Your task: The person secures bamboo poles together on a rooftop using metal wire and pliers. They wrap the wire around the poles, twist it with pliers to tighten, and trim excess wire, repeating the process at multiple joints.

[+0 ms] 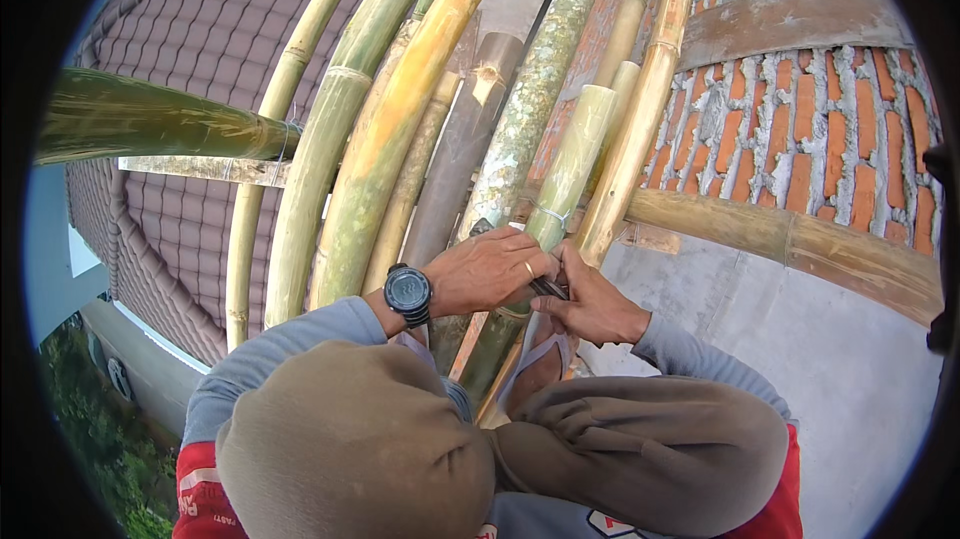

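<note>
Head view: the left hand (pixel 487 269) (w/ a black watch (pixel 408 292) on its wrist) reaches in from the lower left, fingers curled over a green bamboo pole (pixel 560 174) at a thin wire tie (pixel 549 213). The right hand (pixel 590 304) comes in from the right & pinches a small dark tool (pixel 549 288), just under the left fingers. Both hands touch. The pole stands in a bunch of bamboo poles (pixel 390 129) leaning together. Behind is a red brick wall (pixel 810 129) w/ a flat bamboo rail (pixel 800 239) across it, a grey concrete ledge (pixel 800 339) below & a brown tile roof (pixel 200 29) at left.
</note>
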Tool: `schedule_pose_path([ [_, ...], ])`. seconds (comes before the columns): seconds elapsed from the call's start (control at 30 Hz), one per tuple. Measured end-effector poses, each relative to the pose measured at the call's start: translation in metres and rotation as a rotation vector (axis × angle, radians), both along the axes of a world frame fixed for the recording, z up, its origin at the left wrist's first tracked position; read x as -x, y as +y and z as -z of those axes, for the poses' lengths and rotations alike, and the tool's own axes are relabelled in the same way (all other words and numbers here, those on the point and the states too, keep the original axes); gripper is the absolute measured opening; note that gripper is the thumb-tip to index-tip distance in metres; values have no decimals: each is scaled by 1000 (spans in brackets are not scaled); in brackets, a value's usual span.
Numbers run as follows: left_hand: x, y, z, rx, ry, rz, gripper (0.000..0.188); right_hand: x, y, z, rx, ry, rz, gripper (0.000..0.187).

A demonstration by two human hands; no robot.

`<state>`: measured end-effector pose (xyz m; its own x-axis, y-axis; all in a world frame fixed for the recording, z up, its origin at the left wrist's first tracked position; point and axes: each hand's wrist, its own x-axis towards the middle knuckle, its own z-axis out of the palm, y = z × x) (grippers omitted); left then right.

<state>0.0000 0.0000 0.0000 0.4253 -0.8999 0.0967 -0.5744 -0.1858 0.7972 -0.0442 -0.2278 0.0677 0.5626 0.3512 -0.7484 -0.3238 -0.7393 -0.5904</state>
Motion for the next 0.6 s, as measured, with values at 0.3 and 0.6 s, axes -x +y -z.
schedule_pose_path([
  [0.3, -19, -43, 68, -114, -133, -322, 33, -55, -36, -57, 755, -733, -959, 12],
  [0.6, -5, -46, 99, 87, -74, -455, 29, -79, -28, -40, 1062, -907, -1565, 34],
])
